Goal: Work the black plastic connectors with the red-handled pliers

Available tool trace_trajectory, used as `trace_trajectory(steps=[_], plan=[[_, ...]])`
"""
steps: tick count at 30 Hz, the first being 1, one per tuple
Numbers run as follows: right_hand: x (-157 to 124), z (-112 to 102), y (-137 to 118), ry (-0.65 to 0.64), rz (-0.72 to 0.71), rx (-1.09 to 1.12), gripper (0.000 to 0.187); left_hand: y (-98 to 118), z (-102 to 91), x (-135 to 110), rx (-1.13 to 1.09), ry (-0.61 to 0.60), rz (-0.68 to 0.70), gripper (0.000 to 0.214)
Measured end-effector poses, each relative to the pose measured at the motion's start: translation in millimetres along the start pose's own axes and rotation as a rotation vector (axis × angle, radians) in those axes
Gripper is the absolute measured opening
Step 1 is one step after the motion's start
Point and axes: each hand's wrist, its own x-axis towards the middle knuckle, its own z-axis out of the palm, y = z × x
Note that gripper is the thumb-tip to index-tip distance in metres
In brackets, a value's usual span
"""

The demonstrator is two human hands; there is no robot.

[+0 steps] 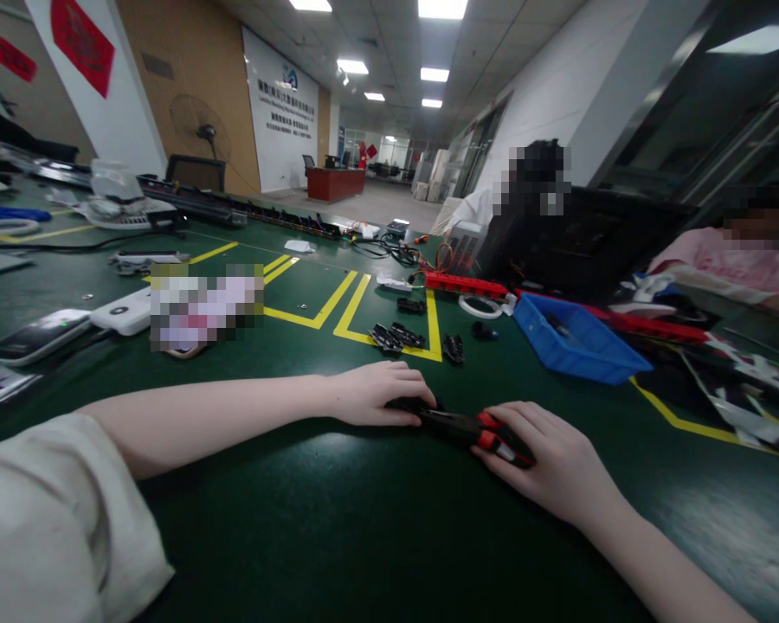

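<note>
Red-and-black pliers (503, 446) are gripped in my right hand (551, 454), their dark jaws pointing left. My left hand (380, 392) is closed around a small black part (410, 404), mostly covered by the fingers. The jaw tips reach this part; whether they bite on it I cannot tell. Just beyond my hands lie several small black plastic pieces (389, 337), with another black piece (453, 349) to their right and one more (411, 305) farther back.
A blue bin (575, 337) stands at the right, near a white cable coil (480, 306) and a red strip (466, 285). On the left are a phone (201, 316) and white devices (126, 310). Yellow tape (292, 317) marks the green table (337, 536). Two people sit beyond, at the right.
</note>
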Motion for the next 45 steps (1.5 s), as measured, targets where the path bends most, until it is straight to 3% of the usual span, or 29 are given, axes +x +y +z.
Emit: trace_trajectory(steps=[4, 8, 14, 25, 32, 45], plan=[[1.3, -0.6, -1.0, -0.005, 0.008, 0.019, 0.027, 2.3, -0.4, -0.1, 0.002, 0.004, -0.025, 0.029], [1.4, -0.8, -1.4, -0.013, 0.019, 0.02, 0.027, 4.6, -0.3, 0.4, 0.043, -0.001, -0.071, 0.049], [2.9, -2.5, -6.7, -0.037, 0.035, 0.031, 0.026, 5.6, -0.1, 2.6, 0.083, -0.047, -0.121, 0.055], [4.9, -1.3, -11.4, -0.01, -0.004, -0.027, 0.025, 3.3, 3.9, 2.6, 0.082, -0.065, -0.2, 0.044], [4.8, -4.7, -13.4, -0.053, 0.051, 0.082, 0.026, 11.4, 3.8, 3.0, 0.198, -0.086, -0.286, 0.044], [2.9, -5.4, -11.2, -0.051, 0.112, 0.122, 0.029, 6.3, 0.6, -0.7, 0.094, -0.074, -0.228, 0.038]])
